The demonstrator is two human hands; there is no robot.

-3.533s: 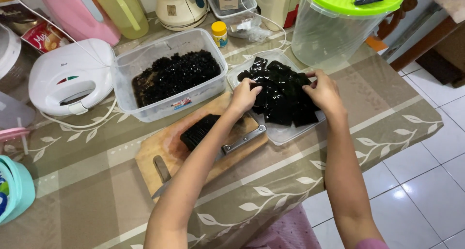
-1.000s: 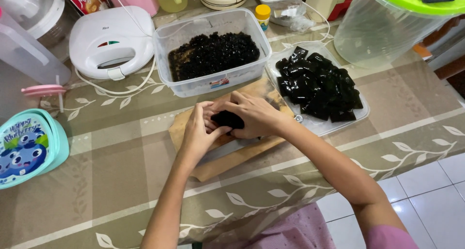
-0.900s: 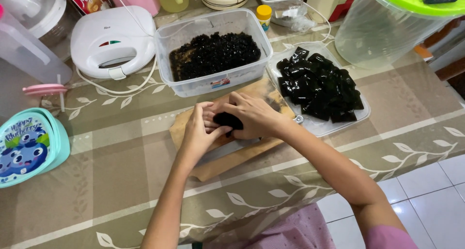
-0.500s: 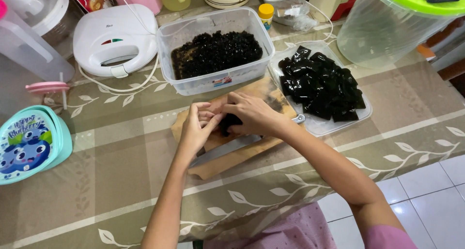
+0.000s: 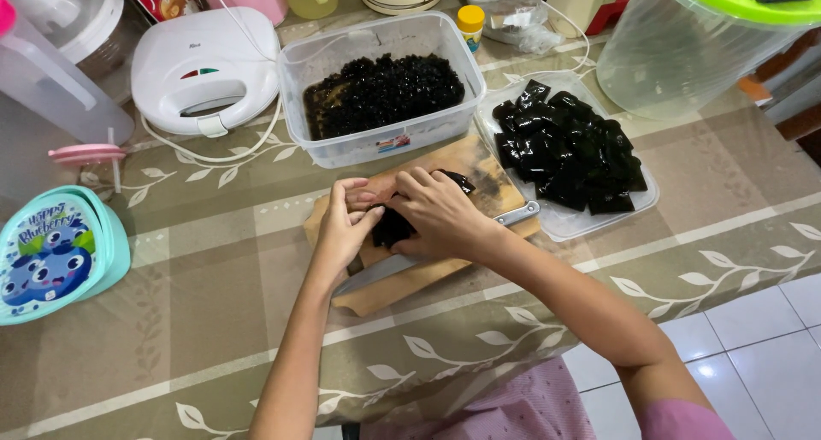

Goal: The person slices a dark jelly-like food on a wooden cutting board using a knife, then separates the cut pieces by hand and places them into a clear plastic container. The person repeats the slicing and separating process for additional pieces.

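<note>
A black jelly block point(image 5: 395, 224) lies on a wooden cutting board point(image 5: 492, 183) in the middle of the table. My left hand point(image 5: 344, 224) and my right hand point(image 5: 438, 212) both cup this block from either side, fingers curled on it. A knife point(image 5: 386, 271) rests across the board under my hands, its grey handle point(image 5: 517, 215) sticking out to the right. Behind the board stands a clear plastic tub point(image 5: 295, 72) with small black jelly cubes point(image 5: 382, 94). To the right, a shallow clear tray point(image 5: 586, 226) holds several larger black jelly slabs point(image 5: 566, 147).
A white sandwich maker point(image 5: 203, 70) with its cord sits at the back left. A teal lidded box point(image 5: 56, 253) is at the left edge. A large clear jar with a green lid point(image 5: 693, 42) stands at the back right. The table's front edge borders a tiled floor point(image 5: 761, 337).
Since 3.5 s ago my hands left the tray of slabs and came to the block on the board. Over the last second they shifted only slightly on it.
</note>
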